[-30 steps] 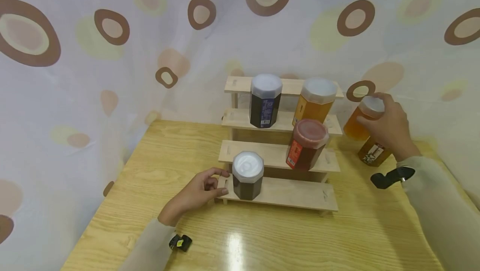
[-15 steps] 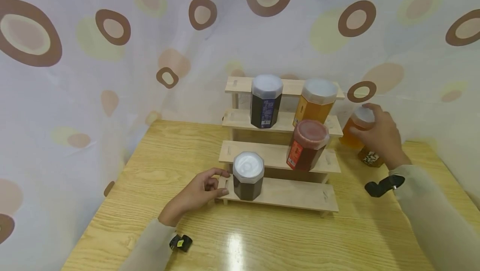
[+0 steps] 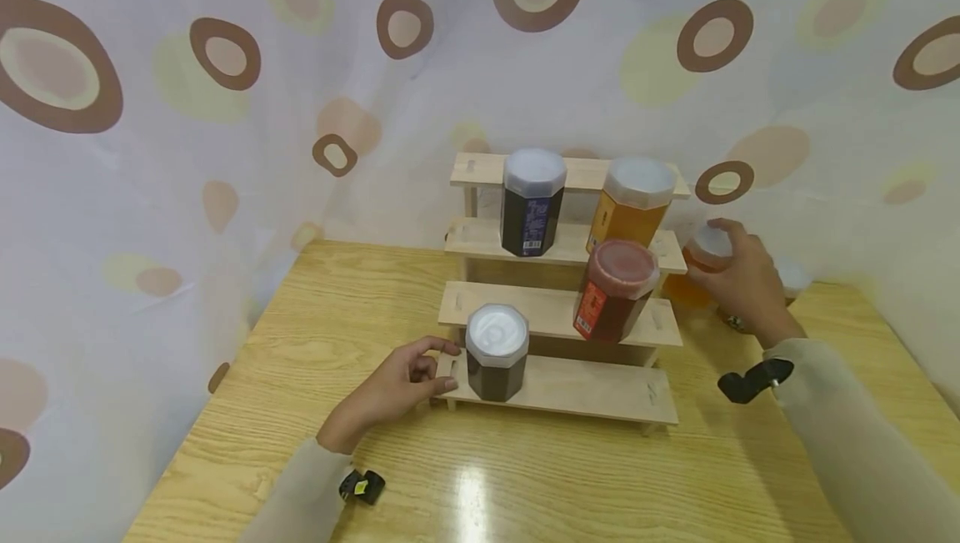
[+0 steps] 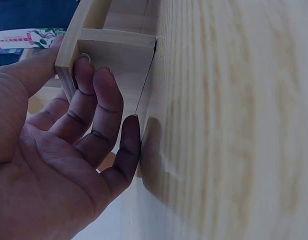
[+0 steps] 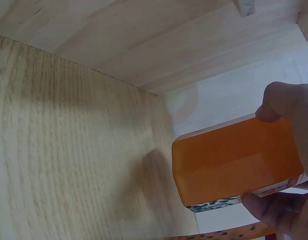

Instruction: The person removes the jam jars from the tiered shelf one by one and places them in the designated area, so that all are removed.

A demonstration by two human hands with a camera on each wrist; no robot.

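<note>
My left hand (image 3: 393,382) grips the left end of the wooden tiered shelf (image 3: 585,384) at its lowest board; in the left wrist view several fingers (image 4: 106,95) curl by the board's edge (image 4: 69,55). Right of the shelf, my right hand (image 3: 742,280) holds an amber jar (image 3: 686,289) with a pale lid, thumb and fingers on its sides. The right wrist view has this orange jar (image 5: 234,160) tilted, beside the shelf's side panel (image 5: 124,45). A dark jar (image 3: 497,372) with a white lid stands on the lowest board, close to the left hand.
On higher boards are a dark jar with a blue label (image 3: 531,213), a yellow-orange jar (image 3: 628,209) and a red-lidded jar (image 3: 611,301). Another pale-lidded jar (image 3: 792,274) is partly hidden behind the right hand. A patterned cloth (image 3: 420,109) hangs behind the table (image 3: 337,301).
My right hand has carried the amber jar left and slightly down, closer to the shelf. The lid of the jar behind it has come into view. The left hand has stayed still.
</note>
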